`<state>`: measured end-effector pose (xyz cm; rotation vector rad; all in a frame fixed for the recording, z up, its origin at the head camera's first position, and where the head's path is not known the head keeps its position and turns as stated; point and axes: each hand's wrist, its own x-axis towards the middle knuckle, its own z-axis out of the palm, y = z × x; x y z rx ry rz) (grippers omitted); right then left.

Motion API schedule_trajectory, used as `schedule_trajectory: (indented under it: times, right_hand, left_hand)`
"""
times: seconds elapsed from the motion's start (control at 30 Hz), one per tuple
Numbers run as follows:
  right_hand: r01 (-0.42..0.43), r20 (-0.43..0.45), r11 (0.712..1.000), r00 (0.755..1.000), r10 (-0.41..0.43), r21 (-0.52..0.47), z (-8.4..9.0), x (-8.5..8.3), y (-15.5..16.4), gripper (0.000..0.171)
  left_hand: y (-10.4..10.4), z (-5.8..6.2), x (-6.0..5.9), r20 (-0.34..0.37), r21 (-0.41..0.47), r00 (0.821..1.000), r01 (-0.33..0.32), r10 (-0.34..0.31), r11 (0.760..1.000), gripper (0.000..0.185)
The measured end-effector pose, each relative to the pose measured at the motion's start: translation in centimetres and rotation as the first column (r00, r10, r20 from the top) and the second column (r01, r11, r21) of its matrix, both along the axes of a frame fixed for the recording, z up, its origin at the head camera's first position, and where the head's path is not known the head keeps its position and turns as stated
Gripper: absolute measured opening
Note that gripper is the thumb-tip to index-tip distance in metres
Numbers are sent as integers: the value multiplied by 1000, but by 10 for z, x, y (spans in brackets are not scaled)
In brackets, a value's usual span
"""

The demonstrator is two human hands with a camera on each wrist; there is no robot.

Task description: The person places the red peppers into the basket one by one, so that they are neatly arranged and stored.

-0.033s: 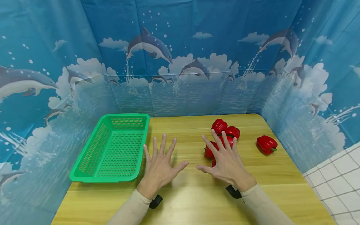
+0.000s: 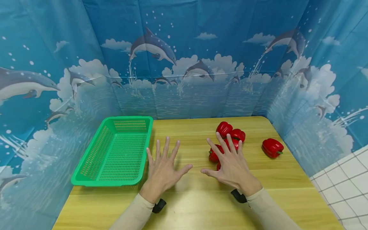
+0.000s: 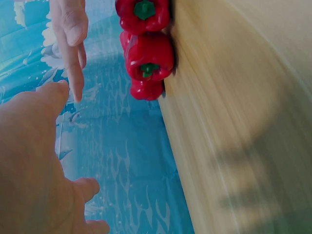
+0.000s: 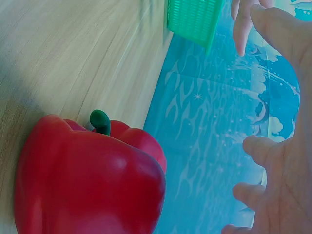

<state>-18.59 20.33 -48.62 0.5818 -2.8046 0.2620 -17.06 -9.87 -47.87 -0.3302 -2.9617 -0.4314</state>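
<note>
Both hands hover palm-down over a pale wooden table (image 2: 189,210) with fingers straight and spread, holding nothing. The left hand (image 2: 162,171) sits just right of a green perforated plastic basket (image 2: 115,153), which stands at the table's left side; whether the hand touches the basket's rim cannot be told from the head view. The right hand (image 2: 231,166) lies over a cluster of glossy red bell peppers (image 2: 230,132) on the right half of the table. Its fingers cover part of that cluster, so the number of peppers there is hard to settle: two show clearly beyond the fingertips, and slivers of red show beside the index finger and under the palm. Whether the fingers rest on the peppers or float above them is not clear. A single red bell pepper (image 2: 272,147) lies apart, nearer the right edge of the table.

The right wrist view shows one red pepper with a green stem (image 4: 92,180) close beneath the hand, with curled fingertips cut off at the frame's edge and the basket's corner blurred in the distance. The left wrist view is blurred; it shows three peppers stacked against the table edge, and much of the frame is filled by the palm.

A blue curtain printed with dolphins and clouds (image 2: 184,57) surrounds the table. Dark wrist straps peek from under both beige sleeves.
</note>
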Motion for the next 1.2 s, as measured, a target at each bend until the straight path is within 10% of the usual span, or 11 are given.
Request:
schedule_trajectory:
  times: [0.57,1.2]
  right_hand:
    - [-23,31,997,999,26,-78,-1,-3,-17,116]
    - [-216,-2,969,976,217,-122,-3,-10,-79,100]
  left_hand:
    - [-23,4,-2,-48,-5,998,-43,43,999,106]
    - [-154,11,9,-17,141,961,-270,275,953,97]
